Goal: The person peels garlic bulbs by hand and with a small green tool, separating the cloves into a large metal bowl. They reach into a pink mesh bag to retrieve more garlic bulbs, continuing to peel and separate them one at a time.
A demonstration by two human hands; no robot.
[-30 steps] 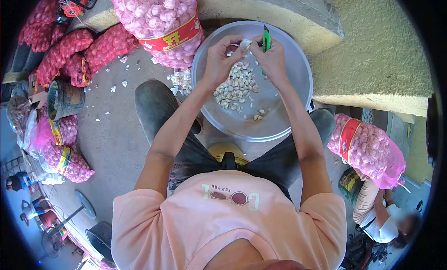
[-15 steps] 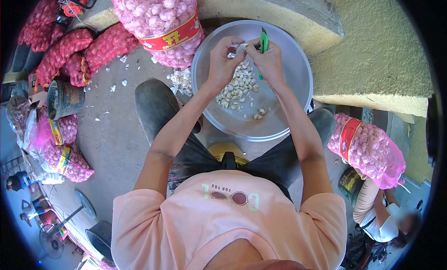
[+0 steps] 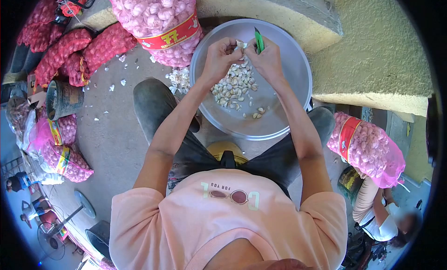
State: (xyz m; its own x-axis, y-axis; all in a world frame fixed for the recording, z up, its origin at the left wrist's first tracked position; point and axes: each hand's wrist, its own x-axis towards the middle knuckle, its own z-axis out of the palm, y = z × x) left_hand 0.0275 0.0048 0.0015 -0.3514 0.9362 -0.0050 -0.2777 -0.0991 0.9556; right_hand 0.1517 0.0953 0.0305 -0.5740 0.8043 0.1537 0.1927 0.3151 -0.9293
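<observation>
Over the wide metal basin [image 3: 279, 116], my left hand [image 3: 220, 59] pinches a piece of garlic [image 3: 240, 45] with pale, papery skin. My right hand [image 3: 266, 60] is closed around a green cutter [image 3: 259, 41], its blade end pointing away from me, and its thumb and forefinger meet the garlic's right side. Loose garlic cloves [image 3: 235, 86] lie in a heap under my hands, with a few apart from it lower in the basin. White peelings [image 3: 179, 79] are piled on the floor just left of the basin.
A large pink net sack of garlic [image 3: 158, 25] stands beyond the basin's left side. Red sacks [image 3: 109, 45] and a dark bucket [image 3: 65, 100] are at left. Another garlic sack [image 3: 365, 144] is at right, near a seated person [image 3: 382, 219]. A concrete ledge [image 3: 298, 18] borders the basin.
The green cutter has tilted in my right hand, and its lower end no longer shows below the hand. My left hand has shifted slightly left, its fingers more curled.
</observation>
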